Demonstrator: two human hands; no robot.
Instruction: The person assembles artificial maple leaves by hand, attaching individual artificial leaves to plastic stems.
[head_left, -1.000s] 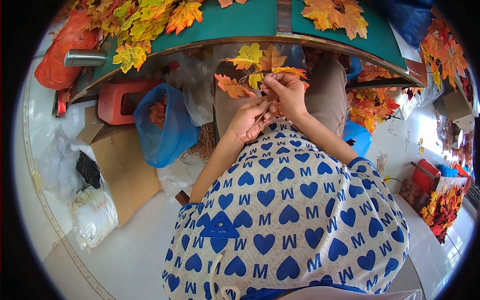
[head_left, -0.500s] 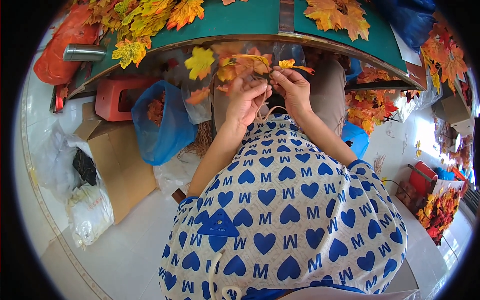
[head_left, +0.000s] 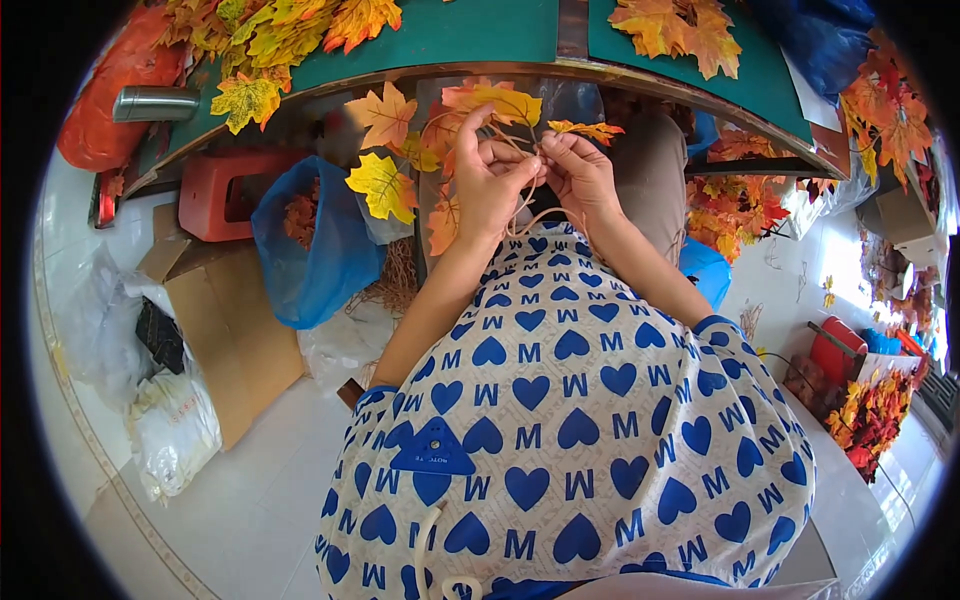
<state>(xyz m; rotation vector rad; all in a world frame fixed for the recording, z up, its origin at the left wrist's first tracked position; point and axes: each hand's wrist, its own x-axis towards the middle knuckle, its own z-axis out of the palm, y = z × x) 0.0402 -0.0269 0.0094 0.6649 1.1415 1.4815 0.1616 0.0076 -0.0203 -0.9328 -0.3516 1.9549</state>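
Observation:
An artificial maple-leaf garland of yellow and orange leaves hangs about my hands above my lap. My left hand pinches its thin brown vine between thumb and fingers, the index finger raised and bent. Close against it, my right hand pinches at the same spot; the vine and a leaf stem meet at the fingertips, too small to part clearly. One yellow-orange leaf sticks out just above the right fingers. A loose loop of vine droops below both hands, over the patterned apron.
A green-topped table with leaf piles and a metal flask stands ahead. To the left are a red stool, a blue bag and a cardboard box. More leaves lie at the right.
The garland leaves have swung left and turned, showing more of themselves beside my left hand. My left index finger has lifted, and the two hands stay together.

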